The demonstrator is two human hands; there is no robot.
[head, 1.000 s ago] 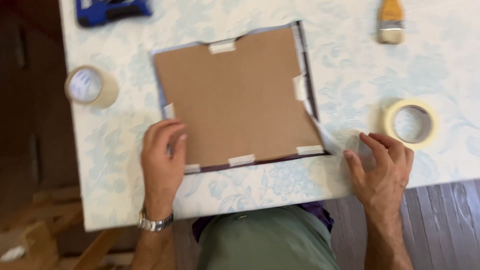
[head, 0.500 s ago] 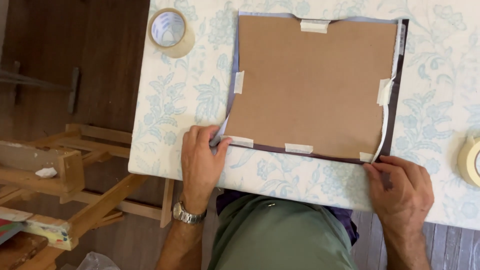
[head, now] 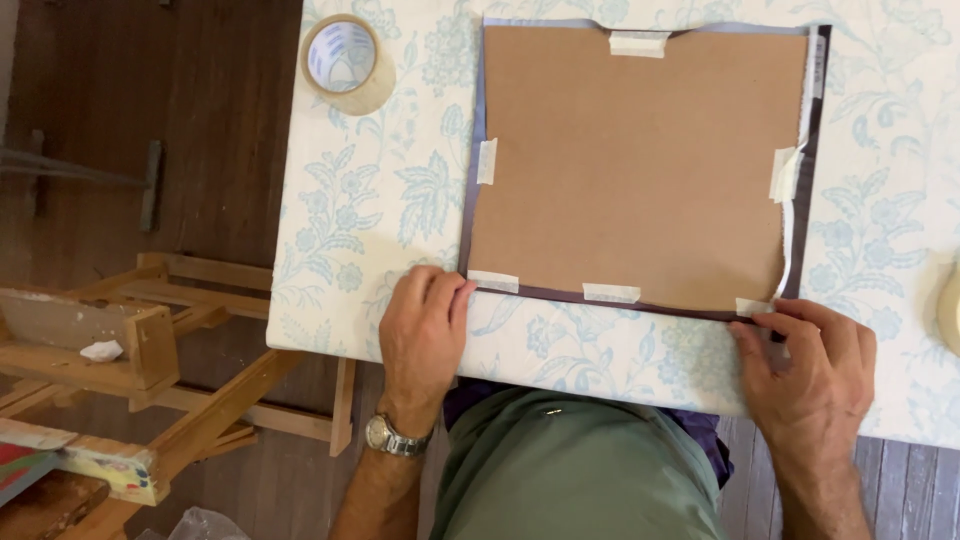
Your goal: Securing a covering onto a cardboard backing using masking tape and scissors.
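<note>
A brown cardboard panel lies flat on the table, its dark fabric border folded over the edges and fixed with short strips of pale tape. My left hand rests at the panel's near left corner, fingertips touching the border. My right hand presses on the near right corner, fingers curled over the dark edge and a taped strip. Whether either hand actually pinches the fabric is hidden by the fingers.
The table wears a white cloth with a pale blue floral print. A roll of clear tape stands at the far left. A masking tape roll shows at the right edge. A wooden easel frame stands on the dark floor to the left.
The view has swung and the panel now lies square to me. Both hands have slid in to its two near corners and stay there.
</note>
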